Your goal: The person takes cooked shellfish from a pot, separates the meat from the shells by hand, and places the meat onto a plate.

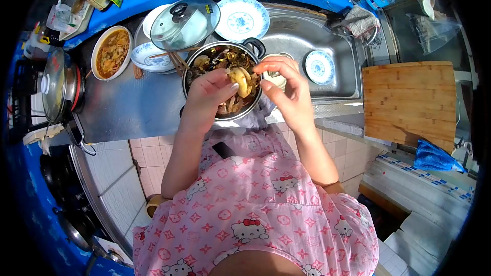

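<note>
My left hand (pixel 207 97) pinches a clam (pixel 240 82) with its yellowish shell gaping, above a metal pot (pixel 232 117). Cooked clams and dark bits of food (pixel 204 64) fill the pot. Close to the clam's right side is my right hand (pixel 291 92), its thumb and index finger bent and apart, with nothing visible between them. Behind that hand, a pale bowl (pixel 276 79) is partly hidden.
A glass lid (pixel 185 25) rests over dishes behind the pot, beside a blue-patterned plate (pixel 243 19). Left stands a bowl of stew (pixel 112 53). The sink (pixel 291 30) holds a small plate (pixel 320 67); a wooden cutting board (pixel 409 102) lies to its right.
</note>
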A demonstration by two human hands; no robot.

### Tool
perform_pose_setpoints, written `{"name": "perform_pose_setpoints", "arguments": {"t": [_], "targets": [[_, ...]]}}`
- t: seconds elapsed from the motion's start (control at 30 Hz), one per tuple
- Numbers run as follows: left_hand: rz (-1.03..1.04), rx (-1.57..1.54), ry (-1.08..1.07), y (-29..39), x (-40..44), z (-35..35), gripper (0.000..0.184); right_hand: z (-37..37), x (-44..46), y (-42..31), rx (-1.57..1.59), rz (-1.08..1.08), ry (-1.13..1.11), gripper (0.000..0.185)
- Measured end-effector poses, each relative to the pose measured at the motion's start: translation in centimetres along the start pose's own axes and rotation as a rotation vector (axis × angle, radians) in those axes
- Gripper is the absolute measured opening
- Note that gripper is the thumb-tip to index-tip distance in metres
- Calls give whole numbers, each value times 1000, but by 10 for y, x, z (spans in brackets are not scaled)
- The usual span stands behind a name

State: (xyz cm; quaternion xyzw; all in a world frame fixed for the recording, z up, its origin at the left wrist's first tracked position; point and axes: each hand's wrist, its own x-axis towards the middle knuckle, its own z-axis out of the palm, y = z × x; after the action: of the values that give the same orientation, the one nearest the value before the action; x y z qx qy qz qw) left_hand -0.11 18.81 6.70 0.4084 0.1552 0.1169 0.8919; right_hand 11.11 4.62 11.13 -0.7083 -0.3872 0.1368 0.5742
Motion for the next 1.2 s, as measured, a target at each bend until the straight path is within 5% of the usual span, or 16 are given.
{"name": "perform_pose_setpoints", "arguments": {"t": [0.13, 0.47, 0.83, 1.03, 1.2], "targets": [[69, 129, 95, 0, -2, 4, 20, 9, -3, -10, -305, -135, 66, 31], [241, 487, 175, 2, 0, 21, 31, 17, -5, -11, -811, -401, 153, 20], [301, 761, 49, 16, 2, 9, 34, 6, 7, -15, -468, -273, -70, 14], [93, 334, -60, 26, 0, 7, 36, -7, 14, -7, -133, -87, -228, 12], [202, 453, -70, 27, -1, 19, 34, -4, 13, -6, -137, -83, -218, 11]]}}
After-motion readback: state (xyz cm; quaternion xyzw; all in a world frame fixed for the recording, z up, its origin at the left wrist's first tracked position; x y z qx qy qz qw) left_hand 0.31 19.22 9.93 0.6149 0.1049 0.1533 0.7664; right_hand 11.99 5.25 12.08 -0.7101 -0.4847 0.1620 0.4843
